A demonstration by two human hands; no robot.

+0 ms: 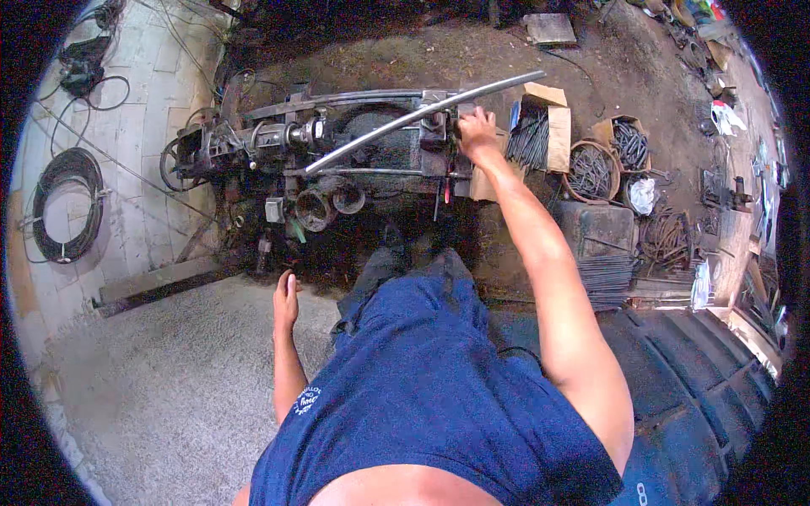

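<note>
A lathe-like metal machine [278, 135] with two long rails stands in front of me. Across its top, slanting up to the right, lies a long grey metal pipe [396, 125]. My right hand [478, 135] is at the machine's right end, beside a dark metal block [434, 128]. Its fingers are curled, and whatever they grip is hidden. My left hand [288, 302] hangs low over the floor, apart from the machine, with its fingers stretched and nothing in it. Two round metal cans [314, 209] sit below the near rail.
Right of the machine stand a cardboard box [557, 126] of metal rods and a round bucket [591, 173] of metal pieces. Dark rods [603, 282] lie stacked nearer me. A coil of black cable [69, 205] lies at the left, and a flat plate [549, 29] at the back.
</note>
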